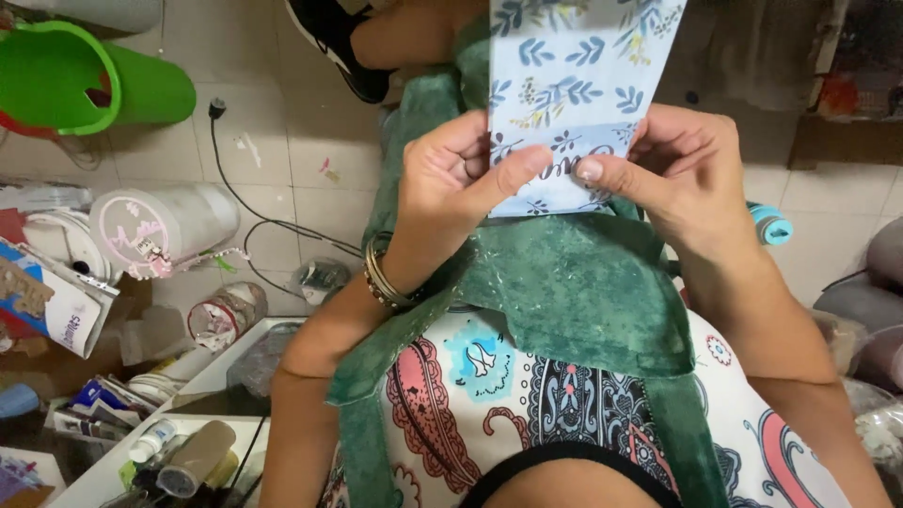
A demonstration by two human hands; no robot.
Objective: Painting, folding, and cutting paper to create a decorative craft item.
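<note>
My left hand (458,174) and my right hand (679,167) both pinch the lower edge of a pale blue paper sheet (574,75) printed with dark blue leaf sprigs. The sheet stands upright and runs out of the top of the view. Both thumbs press on its front near the bottom corners. Under the hands a mottled green cloth (564,292) is draped over my lap and my patterned top. Bangles (381,275) circle my left wrist.
The tiled floor at left holds a tipped green bucket (85,80), a white cylindrical container (160,230), a black cable (254,212), paper packets and small bottles (155,437). A black shoe (339,42) lies at the top. A teal-capped bottle (771,224) is at right.
</note>
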